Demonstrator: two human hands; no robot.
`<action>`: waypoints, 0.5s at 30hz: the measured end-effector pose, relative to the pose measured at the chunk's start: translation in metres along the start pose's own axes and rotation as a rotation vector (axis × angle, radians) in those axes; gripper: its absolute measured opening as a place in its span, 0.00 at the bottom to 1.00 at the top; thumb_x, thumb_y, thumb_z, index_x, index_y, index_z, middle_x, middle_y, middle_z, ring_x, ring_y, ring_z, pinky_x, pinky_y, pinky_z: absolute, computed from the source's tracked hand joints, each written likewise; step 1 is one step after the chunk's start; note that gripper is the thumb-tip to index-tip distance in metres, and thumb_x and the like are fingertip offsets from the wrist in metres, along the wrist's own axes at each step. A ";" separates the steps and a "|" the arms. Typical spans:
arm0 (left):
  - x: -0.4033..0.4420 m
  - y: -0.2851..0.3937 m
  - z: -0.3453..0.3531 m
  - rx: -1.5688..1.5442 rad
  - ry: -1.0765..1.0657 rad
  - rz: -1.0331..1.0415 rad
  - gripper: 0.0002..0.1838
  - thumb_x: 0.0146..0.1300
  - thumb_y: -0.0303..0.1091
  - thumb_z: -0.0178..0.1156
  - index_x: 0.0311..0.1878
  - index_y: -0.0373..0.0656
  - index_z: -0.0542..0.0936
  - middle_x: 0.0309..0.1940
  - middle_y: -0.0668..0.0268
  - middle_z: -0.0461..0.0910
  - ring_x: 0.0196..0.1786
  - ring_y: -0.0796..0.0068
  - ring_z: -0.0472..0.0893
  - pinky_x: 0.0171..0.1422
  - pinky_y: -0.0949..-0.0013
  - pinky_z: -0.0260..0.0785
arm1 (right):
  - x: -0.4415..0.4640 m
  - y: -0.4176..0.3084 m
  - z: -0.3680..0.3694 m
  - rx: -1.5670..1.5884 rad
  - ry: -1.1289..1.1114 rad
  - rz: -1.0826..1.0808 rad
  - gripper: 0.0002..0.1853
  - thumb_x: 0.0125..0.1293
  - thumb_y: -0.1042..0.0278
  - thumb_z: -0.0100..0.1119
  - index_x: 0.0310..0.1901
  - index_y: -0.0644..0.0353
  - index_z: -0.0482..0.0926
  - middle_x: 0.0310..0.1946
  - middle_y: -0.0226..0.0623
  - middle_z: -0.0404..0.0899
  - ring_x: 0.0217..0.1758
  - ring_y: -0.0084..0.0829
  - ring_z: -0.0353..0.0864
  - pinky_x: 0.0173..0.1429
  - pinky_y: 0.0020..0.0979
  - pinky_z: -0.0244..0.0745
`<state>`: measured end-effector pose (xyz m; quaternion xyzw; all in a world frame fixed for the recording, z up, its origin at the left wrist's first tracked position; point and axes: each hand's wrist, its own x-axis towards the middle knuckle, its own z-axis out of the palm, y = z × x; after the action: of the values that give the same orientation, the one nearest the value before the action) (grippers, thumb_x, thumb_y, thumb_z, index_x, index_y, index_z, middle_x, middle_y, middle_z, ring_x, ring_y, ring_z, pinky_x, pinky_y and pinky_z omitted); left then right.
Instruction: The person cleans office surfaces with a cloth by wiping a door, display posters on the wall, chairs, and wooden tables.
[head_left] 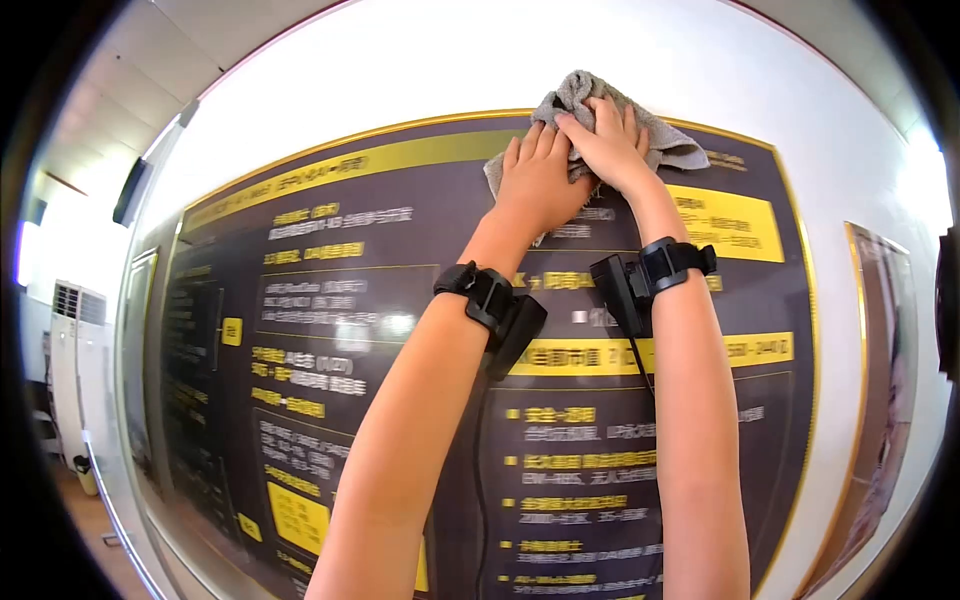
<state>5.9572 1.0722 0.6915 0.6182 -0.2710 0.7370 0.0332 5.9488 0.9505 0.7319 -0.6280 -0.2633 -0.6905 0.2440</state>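
Observation:
A grey cloth [672, 146] lies bunched against the top edge of a large dark wall board [400, 250] with yellow and white print. My left hand [545, 178] presses on the cloth's left part, its fingers pointing up and curved over the fabric. Just right of it and a little higher, my right hand [612, 148] grips the cloth, thumb toward the left hand and fingers on the folds. The two hands are close together. Cloth hangs out on both sides, and the surface behind it is hidden. Both arms reach up, each wrist wearing a black strapped device.
A thin cable [480, 470] runs down between the arms. A gold frame edge [795, 210] borders the board. Another framed panel [880, 330] hangs at the right. On the far left stand a white air conditioner [75, 350] and a dark wall-mounted box [130, 192].

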 end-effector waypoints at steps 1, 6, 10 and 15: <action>-0.006 -0.013 -0.008 0.011 -0.005 -0.016 0.41 0.60 0.55 0.51 0.69 0.37 0.54 0.69 0.51 0.55 0.73 0.56 0.50 0.75 0.53 0.38 | 0.001 -0.012 0.011 -0.004 -0.015 -0.012 0.42 0.57 0.33 0.46 0.66 0.55 0.58 0.73 0.43 0.43 0.77 0.43 0.28 0.74 0.45 0.19; -0.049 -0.091 -0.048 0.082 0.063 -0.037 0.35 0.62 0.46 0.50 0.67 0.34 0.56 0.68 0.49 0.56 0.72 0.55 0.51 0.74 0.53 0.41 | 0.006 -0.086 0.074 -0.002 -0.148 -0.095 0.43 0.54 0.33 0.50 0.66 0.53 0.60 0.73 0.42 0.43 0.77 0.41 0.29 0.75 0.45 0.20; -0.092 -0.178 -0.093 0.162 0.009 -0.167 0.29 0.63 0.41 0.48 0.64 0.34 0.60 0.64 0.47 0.61 0.70 0.51 0.55 0.71 0.52 0.46 | -0.010 -0.172 0.144 0.007 -0.184 -0.131 0.43 0.54 0.34 0.51 0.67 0.54 0.59 0.72 0.45 0.45 0.76 0.46 0.32 0.75 0.49 0.25; -0.208 -0.305 -0.162 0.461 0.033 -0.089 0.33 0.58 0.45 0.55 0.63 0.36 0.62 0.58 0.47 0.68 0.59 0.49 0.69 0.62 0.57 0.61 | -0.086 -0.309 0.271 0.076 -0.106 -0.215 0.34 0.59 0.46 0.50 0.63 0.59 0.62 0.71 0.46 0.48 0.76 0.45 0.35 0.75 0.48 0.24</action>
<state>5.9776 1.4627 0.5935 0.6088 -0.0677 0.7872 -0.0720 5.9506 1.3617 0.6483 -0.6220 -0.3674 -0.6682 0.1778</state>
